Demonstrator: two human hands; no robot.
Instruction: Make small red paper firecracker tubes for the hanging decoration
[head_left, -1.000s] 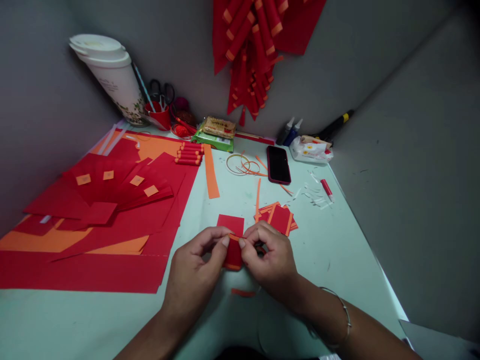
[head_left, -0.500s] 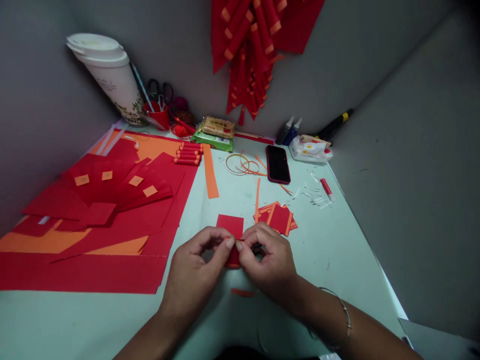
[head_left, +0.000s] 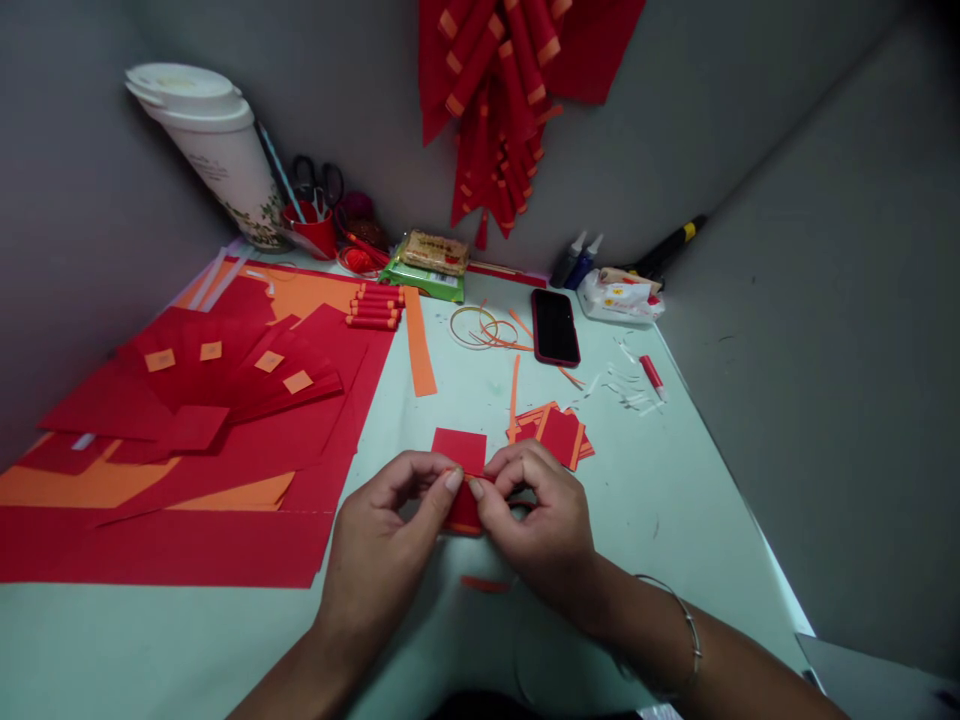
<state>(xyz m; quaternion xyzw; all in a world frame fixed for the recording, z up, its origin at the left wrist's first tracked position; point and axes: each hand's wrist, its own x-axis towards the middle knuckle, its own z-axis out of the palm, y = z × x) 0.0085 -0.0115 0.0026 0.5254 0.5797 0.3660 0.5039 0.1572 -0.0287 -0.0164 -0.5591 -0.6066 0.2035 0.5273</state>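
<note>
Between my fingertips is a small red paper piece (head_left: 463, 514) with an orange strip along its near edge. My left hand (head_left: 397, 525) pinches its left side between thumb and forefinger. On the other side my right hand (head_left: 536, 520) pinches it the same way, the thumbs a little apart. A flat red paper square (head_left: 459, 447) lies just beyond my fingers. Past my right hand is a loose pile of red cards with orange edges (head_left: 561, 437). A thin orange paper strip (head_left: 485, 584) rests on the table below my hands.
Large red and orange paper sheets (head_left: 255, 545) cover the table's left side. Rolled red tubes (head_left: 375, 307), a phone (head_left: 556, 328), a tissue pack (head_left: 621, 298) and a red glue stick (head_left: 652, 377) lie farther back. A tall cup (head_left: 217, 160) stands back left; red paper firecrackers (head_left: 502, 120) hang above.
My left thumb has slid slightly left, away from the right thumb, so more of the red paper piece shows between them. The surrounding things stay in place.
</note>
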